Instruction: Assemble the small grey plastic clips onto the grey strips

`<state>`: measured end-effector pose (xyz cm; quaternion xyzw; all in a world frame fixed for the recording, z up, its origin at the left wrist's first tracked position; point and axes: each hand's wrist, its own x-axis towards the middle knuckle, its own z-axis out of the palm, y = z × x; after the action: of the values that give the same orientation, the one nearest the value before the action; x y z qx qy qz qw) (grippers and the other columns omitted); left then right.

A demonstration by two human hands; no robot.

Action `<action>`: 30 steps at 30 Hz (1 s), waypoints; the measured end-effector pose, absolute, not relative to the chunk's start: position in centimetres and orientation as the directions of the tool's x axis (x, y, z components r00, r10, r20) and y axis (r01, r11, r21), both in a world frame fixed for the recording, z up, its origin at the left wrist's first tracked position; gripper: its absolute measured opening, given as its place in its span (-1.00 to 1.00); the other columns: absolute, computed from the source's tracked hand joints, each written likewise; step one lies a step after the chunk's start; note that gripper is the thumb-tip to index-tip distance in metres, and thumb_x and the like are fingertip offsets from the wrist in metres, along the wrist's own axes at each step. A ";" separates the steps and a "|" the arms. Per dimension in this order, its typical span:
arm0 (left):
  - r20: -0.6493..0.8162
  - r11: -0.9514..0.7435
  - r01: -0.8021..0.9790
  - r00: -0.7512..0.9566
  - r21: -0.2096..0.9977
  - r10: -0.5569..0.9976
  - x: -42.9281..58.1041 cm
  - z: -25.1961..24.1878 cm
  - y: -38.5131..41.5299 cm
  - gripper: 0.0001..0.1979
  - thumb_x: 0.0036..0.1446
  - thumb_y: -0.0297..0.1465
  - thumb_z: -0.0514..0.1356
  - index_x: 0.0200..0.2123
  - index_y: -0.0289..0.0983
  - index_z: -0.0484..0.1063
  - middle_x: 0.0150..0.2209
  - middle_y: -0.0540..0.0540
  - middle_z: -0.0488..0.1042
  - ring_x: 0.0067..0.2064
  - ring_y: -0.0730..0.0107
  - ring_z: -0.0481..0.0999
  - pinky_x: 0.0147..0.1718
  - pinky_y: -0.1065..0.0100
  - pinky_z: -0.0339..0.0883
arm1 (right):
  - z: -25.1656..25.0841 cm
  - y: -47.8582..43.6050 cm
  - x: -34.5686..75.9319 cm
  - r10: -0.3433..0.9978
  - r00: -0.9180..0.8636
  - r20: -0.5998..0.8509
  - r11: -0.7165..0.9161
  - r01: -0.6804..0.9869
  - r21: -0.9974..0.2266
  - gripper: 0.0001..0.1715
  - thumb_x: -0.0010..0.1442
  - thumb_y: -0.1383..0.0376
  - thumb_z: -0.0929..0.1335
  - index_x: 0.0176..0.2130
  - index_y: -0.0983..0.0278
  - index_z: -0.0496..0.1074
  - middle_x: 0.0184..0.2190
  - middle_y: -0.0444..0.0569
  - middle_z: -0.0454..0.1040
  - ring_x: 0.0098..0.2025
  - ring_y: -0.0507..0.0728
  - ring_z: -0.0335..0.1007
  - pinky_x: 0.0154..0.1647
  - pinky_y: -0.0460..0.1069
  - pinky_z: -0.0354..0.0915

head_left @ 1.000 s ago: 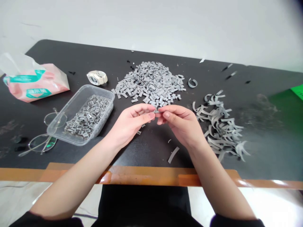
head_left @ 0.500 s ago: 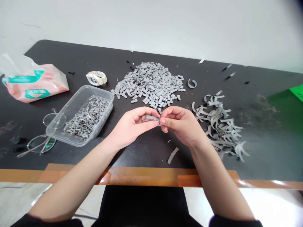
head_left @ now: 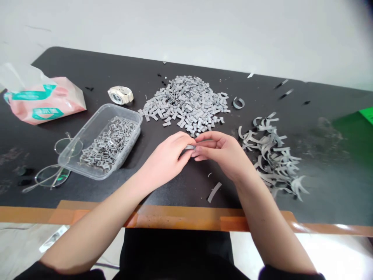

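Closer together, hands (head_left: 166, 159) pinch thin grey strip (head_left: 189, 147).

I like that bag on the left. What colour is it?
The bag is pink with teal bands; head view.

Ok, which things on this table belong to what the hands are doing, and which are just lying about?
In hand: left hand, right hand, grey piece pinched between them, pile of grey pieces, clear tub of pieces, curled grey strips.
Lying about: glasses, pink packet, small white object.
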<state>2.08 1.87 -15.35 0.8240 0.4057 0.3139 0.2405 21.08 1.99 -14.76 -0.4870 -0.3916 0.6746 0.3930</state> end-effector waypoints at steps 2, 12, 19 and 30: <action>0.332 -0.586 0.541 0.497 0.603 0.801 2.1 -15.7 1.9 -0.90 0.31 -0.53 0.18 -0.16 -0.31 0.50 -0.13 -0.11 0.55 -0.11 0.35 0.56 -0.07 0.36 0.44 | -15.1 2.0 21.0 0.910 -0.222 -0.350 -0.381 -0.119 -0.917 -0.67 -0.09 0.38 0.61 -0.26 0.28 0.59 -0.46 -0.11 0.68 -0.42 0.02 0.62 -0.31 -0.12 0.54; 0.464 -0.674 0.597 0.492 0.435 0.736 2.3 -15.8 1.8 -0.88 0.29 -0.55 0.17 -0.15 -0.36 0.50 -0.16 -0.16 0.57 -0.13 0.29 0.57 -0.06 0.30 0.47 | -15.7 1.8 20.7 0.948 -0.144 -0.284 -0.284 0.021 -0.959 -0.81 0.02 0.31 0.54 -0.30 0.28 0.57 -0.40 -0.09 0.67 -0.34 0.07 0.59 -0.18 -0.02 0.46; 0.404 -0.600 0.610 0.444 0.518 0.800 2.1 -15.7 2.0 -0.89 0.28 -0.53 0.18 -0.15 -0.32 0.48 -0.14 -0.14 0.57 -0.10 0.29 0.57 -0.05 0.29 0.46 | -15.3 1.7 20.7 0.965 -0.168 -0.200 -0.180 0.125 -0.976 -0.87 0.20 0.24 0.44 -0.32 0.26 0.49 -0.39 -0.10 0.60 -0.27 0.09 0.56 -0.16 0.00 0.37; 0.402 -0.546 0.602 0.371 0.582 0.837 2.1 -15.3 1.9 -0.86 0.28 -0.47 0.22 -0.16 -0.27 0.58 -0.15 -0.14 0.55 -0.07 0.23 0.52 -0.01 0.21 0.42 | -14.8 1.4 20.7 0.975 -0.149 -0.167 -0.168 0.006 -0.986 -0.87 0.21 0.27 0.46 -0.37 0.27 0.52 -0.46 -0.14 0.54 -0.35 0.03 0.44 -0.23 -0.06 0.33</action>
<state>2.09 1.88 -15.29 0.8100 0.4442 0.3422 0.1716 20.66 1.44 -14.79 -0.4999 -0.4903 0.5778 0.4192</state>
